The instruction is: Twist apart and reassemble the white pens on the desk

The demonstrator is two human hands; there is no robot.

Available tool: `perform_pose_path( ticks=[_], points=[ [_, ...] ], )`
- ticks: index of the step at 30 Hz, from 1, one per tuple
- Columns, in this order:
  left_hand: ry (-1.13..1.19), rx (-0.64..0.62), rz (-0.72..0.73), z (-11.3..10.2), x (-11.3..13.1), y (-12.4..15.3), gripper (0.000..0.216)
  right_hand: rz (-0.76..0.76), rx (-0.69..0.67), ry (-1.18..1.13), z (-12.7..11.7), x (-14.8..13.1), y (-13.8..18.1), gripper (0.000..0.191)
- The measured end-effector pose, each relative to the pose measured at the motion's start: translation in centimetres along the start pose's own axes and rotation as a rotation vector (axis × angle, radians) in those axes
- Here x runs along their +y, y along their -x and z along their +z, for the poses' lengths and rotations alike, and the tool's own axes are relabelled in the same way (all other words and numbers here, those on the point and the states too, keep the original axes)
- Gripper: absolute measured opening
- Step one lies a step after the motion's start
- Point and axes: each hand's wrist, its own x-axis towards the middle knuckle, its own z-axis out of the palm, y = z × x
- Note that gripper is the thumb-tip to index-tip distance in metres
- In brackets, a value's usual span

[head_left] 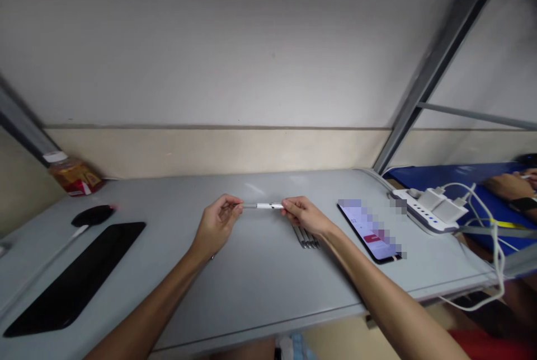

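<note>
A slim pen (264,206), white toward the right and grey or clear toward the left, is held level above the grey desk (251,287). My left hand (218,220) pinches its left end between thumb and fingers. Its other end sits in the closed fingers of my right hand (302,215). Several more pens (309,241) lie side by side on the desk just below my right hand, partly hidden by it. A small dark tip peeks out by my left wrist; what it belongs to is hidden.
A phone (369,231) with a lit screen and a white power strip (423,214) with chargers and cables are to the right. At left are a bottle (73,174), a black mouse (93,215) and a black pad (78,279). Another person's hand (509,187) rests beyond the metal post.
</note>
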Motion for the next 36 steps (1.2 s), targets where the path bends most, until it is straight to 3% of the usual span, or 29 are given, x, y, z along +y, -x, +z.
perform_pose_path(
  ticks=[5, 9, 14, 18, 21, 29, 36],
  points=[
    [-0.06, 0.006, 0.028, 0.0, 0.1, -0.1, 0.021, -0.062, 0.05, 0.116, 0.5, -0.1, 0.1, 0.043],
    [-0.309, 0.032, 0.142, 0.3, 0.1, 0.0, 0.02, -0.036, 0.106, 0.115, 1.1, -0.5, 0.1, 0.043],
    [-0.665, -0.137, 0.382, 0.6, 0.3, 0.4, 0.023, 0.038, 0.103, 0.018, 1.3, -0.6, 0.1, 0.044],
    [-0.833, -0.206, 0.484, 0.4, 0.5, 0.4, 0.029, 0.092, -0.029, 0.057, 1.5, -0.6, 0.2, 0.044],
    [-0.846, -0.23, 0.504, 0.1, 0.5, 0.3, 0.031, 0.121, -0.082, 0.03, 1.6, -0.9, 0.3, 0.044],
    [-0.802, -0.262, 0.516, 0.2, 0.8, 0.3, 0.03, 0.16, -0.052, -0.083, 1.3, -1.3, 0.5, 0.043],
    [-0.847, -0.251, 0.591, 0.2, 0.1, 0.0, 0.029, 0.1, -0.041, 0.13, 1.4, -0.8, 0.3, 0.048]
  ],
)
